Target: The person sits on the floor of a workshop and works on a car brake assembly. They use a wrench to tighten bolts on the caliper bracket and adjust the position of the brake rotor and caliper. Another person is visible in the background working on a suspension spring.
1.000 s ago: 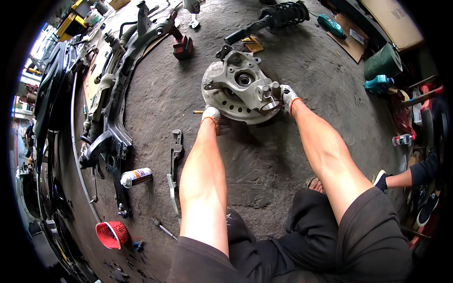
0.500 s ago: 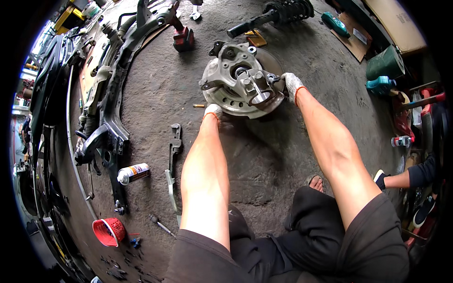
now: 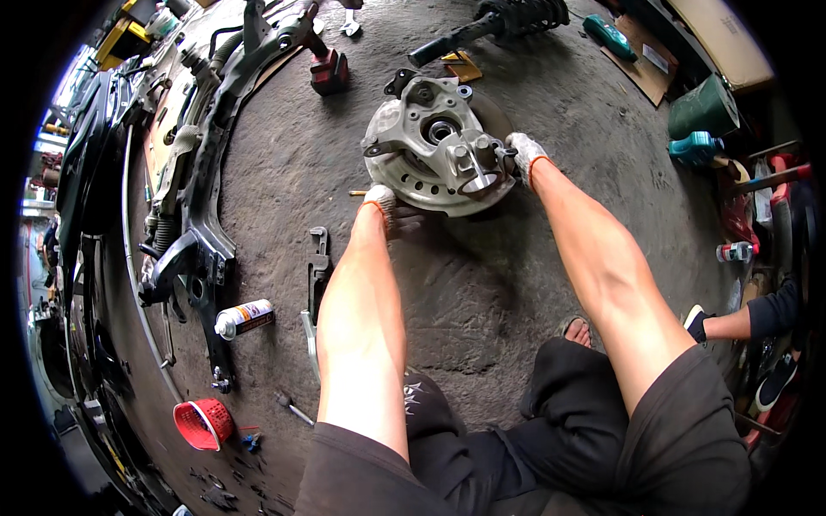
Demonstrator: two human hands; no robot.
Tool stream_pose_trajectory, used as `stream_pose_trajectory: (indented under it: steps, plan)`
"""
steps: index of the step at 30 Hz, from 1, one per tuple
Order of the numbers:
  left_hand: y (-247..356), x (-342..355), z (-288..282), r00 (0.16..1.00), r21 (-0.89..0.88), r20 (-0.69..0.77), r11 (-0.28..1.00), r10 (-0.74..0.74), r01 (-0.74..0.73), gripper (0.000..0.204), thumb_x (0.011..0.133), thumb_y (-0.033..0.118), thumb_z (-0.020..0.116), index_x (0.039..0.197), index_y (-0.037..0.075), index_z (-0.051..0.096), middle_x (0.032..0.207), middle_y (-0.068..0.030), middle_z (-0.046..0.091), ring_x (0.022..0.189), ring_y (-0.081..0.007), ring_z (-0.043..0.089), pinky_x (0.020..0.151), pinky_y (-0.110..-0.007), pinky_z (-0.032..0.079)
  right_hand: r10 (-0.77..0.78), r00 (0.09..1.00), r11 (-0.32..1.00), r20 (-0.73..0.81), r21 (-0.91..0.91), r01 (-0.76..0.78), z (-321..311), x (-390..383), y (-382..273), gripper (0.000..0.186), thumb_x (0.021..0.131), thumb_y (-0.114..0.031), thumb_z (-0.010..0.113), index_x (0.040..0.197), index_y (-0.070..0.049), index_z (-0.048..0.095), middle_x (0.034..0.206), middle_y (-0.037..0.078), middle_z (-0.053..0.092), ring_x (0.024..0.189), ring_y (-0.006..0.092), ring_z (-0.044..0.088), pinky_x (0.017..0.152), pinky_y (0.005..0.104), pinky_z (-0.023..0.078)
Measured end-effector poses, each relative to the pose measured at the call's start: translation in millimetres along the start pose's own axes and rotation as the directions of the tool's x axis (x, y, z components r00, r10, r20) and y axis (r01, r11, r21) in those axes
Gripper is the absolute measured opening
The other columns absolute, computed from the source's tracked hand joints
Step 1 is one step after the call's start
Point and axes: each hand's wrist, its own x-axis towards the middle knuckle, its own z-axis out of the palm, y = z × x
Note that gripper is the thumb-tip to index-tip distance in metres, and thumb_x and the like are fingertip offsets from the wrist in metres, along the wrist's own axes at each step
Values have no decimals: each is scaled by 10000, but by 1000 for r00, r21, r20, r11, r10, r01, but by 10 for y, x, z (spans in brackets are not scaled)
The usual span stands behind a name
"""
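A grey metal steering knuckle (image 3: 404, 116) with a hub, a brake disc and its pale dust shield (image 3: 443, 199) stands on the dark floor ahead of me. My left hand (image 3: 379, 203), in a white knitted glove with an orange cuff, grips the lower left rim of this assembly; its fingertips are hidden behind the rim. On the right edge, beside the brake caliper (image 3: 475, 163), my gloved right hand (image 3: 523, 156) is closed round the assembly. Its fingers are partly hidden. Both arms are stretched out.
Left lies a long black subframe (image 3: 211, 155), with a red cordless impact wrench (image 3: 329, 73) near its top. A pipe wrench (image 3: 317, 267), spray can (image 3: 244, 318) and red basket (image 3: 203, 424) are nearer. A strut (image 3: 482, 30) lies beyond; another person's leg (image 3: 731, 322) shows at right.
The knuckle assembly has shifted slightly left in the picture, with both hands still on it. It appears a little turned, and my left forearm has moved left. The view has also shifted slightly.
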Motion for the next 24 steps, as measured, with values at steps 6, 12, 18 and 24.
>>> stream_pose_trajectory:
  steps: [6,12,18,24]
  plan:
    - [4,281,-22,999,50,31,999,19,-20,368,952,167,411,1238,16,586,1157,-182,648,1008,-300,630,829,-414,500,98,975,993,198,37,-108,-52,158,112,242,883,-358,502,762,-173,600,662,-23,594,531,145,526,472,360,397]
    - [-32,666,-163,993,145,43,983,111,-116,368,949,148,415,1245,9,586,1176,-186,645,1040,-299,628,853,-403,498,-216,909,910,355,-264,319,-33,247,287,332,848,-277,511,963,-18,682,1015,152,684,892,241,615,782,390,449]
    - [-193,1280,-186,982,198,70,962,177,-187,369,946,129,420,1251,2,586,1195,-191,642,1072,-297,626,877,-392,496,-63,935,972,349,-190,136,-107,359,413,272,835,-207,542,982,-28,685,996,155,696,857,278,640,768,404,465]
    - [-414,1267,-545,918,482,-268,866,294,-136,425,964,209,401,1277,-32,558,1260,-226,604,1122,-311,614,908,-389,482,-139,881,733,453,-551,399,356,-10,10,368,846,-271,566,1134,-66,670,1200,169,647,1140,339,605,916,407,473]
